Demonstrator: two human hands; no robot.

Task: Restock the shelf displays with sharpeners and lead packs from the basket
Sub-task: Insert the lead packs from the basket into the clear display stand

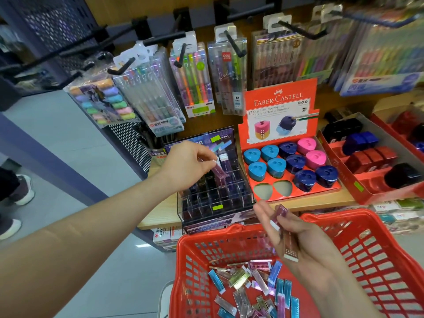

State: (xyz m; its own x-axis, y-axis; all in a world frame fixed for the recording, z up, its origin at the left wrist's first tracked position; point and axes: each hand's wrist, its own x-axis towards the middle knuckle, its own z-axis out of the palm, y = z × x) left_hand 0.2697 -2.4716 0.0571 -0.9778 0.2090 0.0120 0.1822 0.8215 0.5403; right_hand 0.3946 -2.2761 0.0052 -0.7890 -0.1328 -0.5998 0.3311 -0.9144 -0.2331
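My left hand [188,163] pinches a purple lead pack [219,172] over the clear compartment display [218,193] on the wooden shelf; the pack's lower end dips toward a back slot. My right hand [289,237] hovers above the red basket [376,246] and holds several pink lead packs [289,245] between fingers and thumb. Loose lead packs [254,288] in blue, pink and silver lie on the basket floor. A red Faber-Castell tray [291,166] holds blue, navy and pink sharpeners, with two empty holes [273,189] at its front.
Another red tray [367,166] with black, blue and red sharpeners stands to the right. Pen packs [197,83] hang from black hooks above the shelf. A perforated panel [128,143] borders the shelf's left side. A person's shoes [23,189] stand on the floor at far left.
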